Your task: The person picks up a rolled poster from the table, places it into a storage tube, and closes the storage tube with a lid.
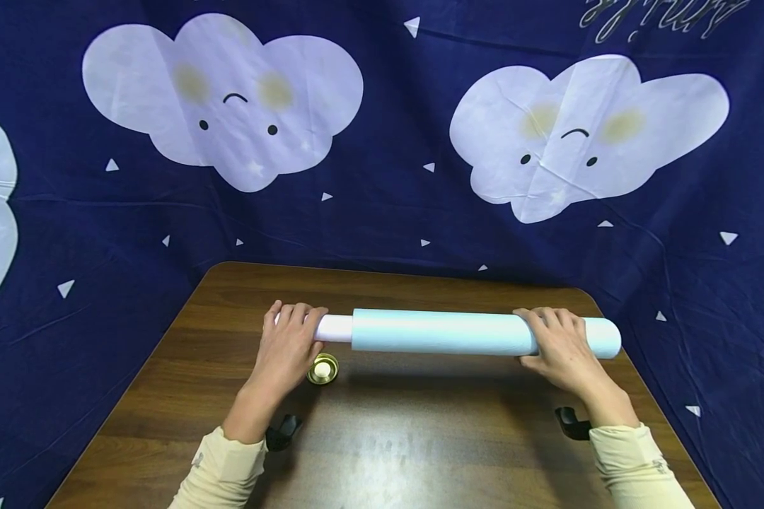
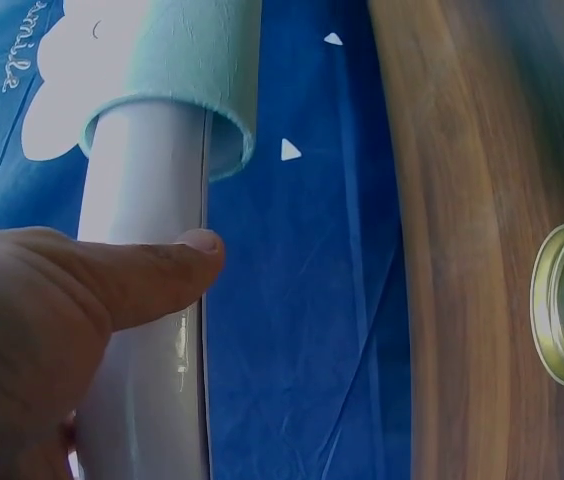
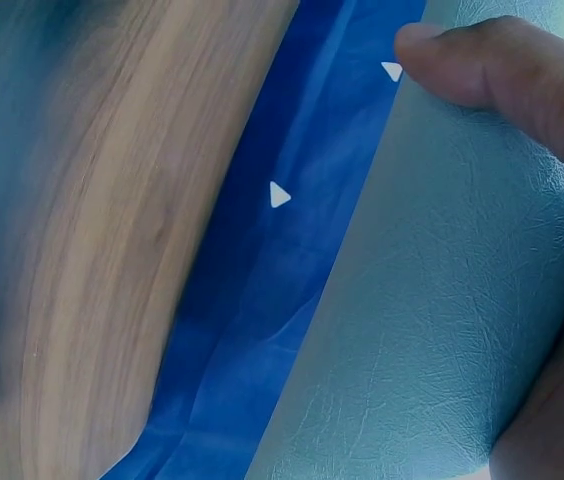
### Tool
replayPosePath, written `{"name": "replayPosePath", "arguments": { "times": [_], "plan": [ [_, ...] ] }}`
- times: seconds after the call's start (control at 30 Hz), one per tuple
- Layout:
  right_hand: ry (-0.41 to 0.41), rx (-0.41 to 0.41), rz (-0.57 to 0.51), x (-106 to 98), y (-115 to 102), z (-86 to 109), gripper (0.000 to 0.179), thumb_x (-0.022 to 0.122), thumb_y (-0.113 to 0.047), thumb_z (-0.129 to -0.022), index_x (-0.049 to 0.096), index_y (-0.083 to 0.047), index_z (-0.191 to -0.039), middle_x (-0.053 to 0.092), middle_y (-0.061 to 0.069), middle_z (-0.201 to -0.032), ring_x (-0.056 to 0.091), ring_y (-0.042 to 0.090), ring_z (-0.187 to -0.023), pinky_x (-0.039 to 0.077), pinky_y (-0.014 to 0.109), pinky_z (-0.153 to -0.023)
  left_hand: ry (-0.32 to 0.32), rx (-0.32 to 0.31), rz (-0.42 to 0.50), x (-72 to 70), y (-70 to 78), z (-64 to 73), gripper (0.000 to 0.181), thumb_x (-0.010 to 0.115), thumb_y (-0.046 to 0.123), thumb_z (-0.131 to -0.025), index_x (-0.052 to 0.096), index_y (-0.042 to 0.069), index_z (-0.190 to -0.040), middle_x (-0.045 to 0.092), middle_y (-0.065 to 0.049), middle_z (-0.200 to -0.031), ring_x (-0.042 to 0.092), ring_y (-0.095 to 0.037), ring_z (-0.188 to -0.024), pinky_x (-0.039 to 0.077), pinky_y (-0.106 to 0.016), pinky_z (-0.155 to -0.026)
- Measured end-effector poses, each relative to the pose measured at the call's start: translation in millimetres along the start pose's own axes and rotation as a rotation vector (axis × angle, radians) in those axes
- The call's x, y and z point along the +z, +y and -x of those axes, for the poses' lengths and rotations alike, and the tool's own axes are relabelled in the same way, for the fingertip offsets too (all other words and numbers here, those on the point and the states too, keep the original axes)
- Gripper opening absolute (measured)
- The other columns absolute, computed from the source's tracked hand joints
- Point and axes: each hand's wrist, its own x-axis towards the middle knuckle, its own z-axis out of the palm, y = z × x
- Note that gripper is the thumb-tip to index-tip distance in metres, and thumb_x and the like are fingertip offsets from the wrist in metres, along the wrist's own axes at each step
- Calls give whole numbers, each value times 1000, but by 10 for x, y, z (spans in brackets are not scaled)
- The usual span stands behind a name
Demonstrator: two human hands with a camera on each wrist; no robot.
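A pale blue cardboard tube is held level above the table, its surface finely creased in the right wrist view. My right hand grips it near its right end, thumb lying along the side. From the tube's open left end sticks a smooth white roll, narrower than the tube, with a lengthwise edge showing in the left wrist view. My left hand wraps around this roll, thumb across it; the far end of the roll is mostly hidden by the fingers. A round gold metal lid lies on the table just below the left hand.
The brown wooden table has rounded far corners. A dark blue cloth printed with clouds and small triangles hangs behind and at both sides. Small black pieces show by each wrist.
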Motion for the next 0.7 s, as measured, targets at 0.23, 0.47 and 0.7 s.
{"name": "replayPosePath", "arguments": {
  "times": [0.23,0.47,0.7],
  "plan": [
    [2,0,-9,3,-33,-14,80,85,-19,-53,50,-12,-125,57,17,-106,48,42,-98,31,59,-85,-1,10,2,27,73,-25,51,80,16,-70,58,13,-115,63,-10,-104,57,-32,-102,32,-56,-106],
    [0,6,-9,0,-56,-22,80,85,-18,-53,51,-12,-125,57,17,-105,48,42,-98,31,59,-87,-2,19,-5,58,140,-40,51,82,19,-69,59,14,-115,64,-10,-104,58,-31,-101,33,-56,-105],
    [3,-2,-5,7,-61,-15,82,86,-19,-53,50,-13,-126,57,17,-105,48,42,-99,31,59,-86,13,28,-7,87,173,-38,51,83,21,-68,59,14,-113,64,-9,-103,58,-30,-99,36,-54,-102]
  ]
}}
